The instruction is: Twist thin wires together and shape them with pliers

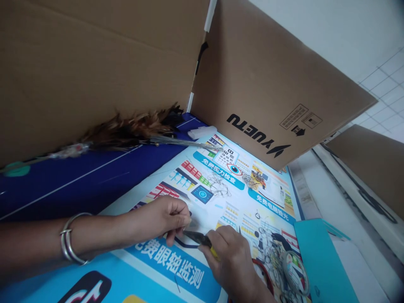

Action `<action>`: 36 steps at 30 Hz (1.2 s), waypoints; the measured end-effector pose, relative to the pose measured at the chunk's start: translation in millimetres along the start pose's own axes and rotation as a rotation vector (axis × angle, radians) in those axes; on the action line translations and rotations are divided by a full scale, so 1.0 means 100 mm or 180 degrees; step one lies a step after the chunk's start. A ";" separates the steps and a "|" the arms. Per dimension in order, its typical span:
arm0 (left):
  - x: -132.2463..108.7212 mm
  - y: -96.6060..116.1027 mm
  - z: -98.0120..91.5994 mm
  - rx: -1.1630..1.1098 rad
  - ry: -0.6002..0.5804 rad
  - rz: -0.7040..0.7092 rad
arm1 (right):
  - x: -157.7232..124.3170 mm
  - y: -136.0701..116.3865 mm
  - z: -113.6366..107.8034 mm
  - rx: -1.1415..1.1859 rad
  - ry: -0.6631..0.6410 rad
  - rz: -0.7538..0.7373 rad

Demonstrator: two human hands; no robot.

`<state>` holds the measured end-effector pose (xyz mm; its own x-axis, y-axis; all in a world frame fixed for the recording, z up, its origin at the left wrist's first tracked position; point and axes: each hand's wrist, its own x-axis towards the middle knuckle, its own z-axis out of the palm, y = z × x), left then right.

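Note:
My right hand [232, 259] is closed around a pair of pliers [198, 237] with dark jaws and a bit of yellow on the handle. The jaws point left, towards my left hand [172, 219]. Thumb and fingertips of that hand are pinched together right at the pliers' tip. What they hold is too small to make out. Two silver bangles [67, 240] circle my left wrist. Both hands are above a printed poster sheet [170, 261]. Beside my right hand lies a tangle of thin wire pieces [268, 242], with a roll of wire or tape [296, 273] near it.
Cardboard panels [268, 84] stand behind the work surface. A bundle of brown feathers [126, 128] and thin straight wires [186, 143] lie along the back. Small wire heaps [219, 184] rest on the poster. At right is a teal folder [322, 261]; a red curved handle [263, 273] shows near my right wrist.

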<state>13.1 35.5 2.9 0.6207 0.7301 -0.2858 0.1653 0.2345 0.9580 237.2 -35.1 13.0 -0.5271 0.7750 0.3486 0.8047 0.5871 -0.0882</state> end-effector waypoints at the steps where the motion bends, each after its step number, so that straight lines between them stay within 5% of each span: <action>1: 0.00 0.00 0.00 0.0018 0.0005 0.0013 | 0.00 0.00 0.00 0.0050 -0.0043 0.0044; 7: 0.02 -0.02 0.01 0.0150 0.0006 0.0044 | -0.01 -0.01 -0.02 0.0278 -0.0320 0.0330; 17: -0.06 0.09 0.03 0.0881 -0.0195 0.0187 | 0.11 0.01 -0.17 0.1155 -0.1460 0.1100; 29: -0.10 0.13 0.02 0.1291 -0.0269 0.0221 | 0.10 0.05 -0.15 0.1494 -0.1372 0.1114; 36: -0.05 0.13 -0.11 0.1853 -0.0298 0.0901 | 0.09 0.03 -0.10 0.1247 -0.1203 0.1065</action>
<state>3.8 42.4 16.4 0.7610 0.6474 -0.0422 0.3572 -0.3638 0.8603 238.0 -28.4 25.3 -0.3821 0.9183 -0.1037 0.8207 0.2857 -0.4948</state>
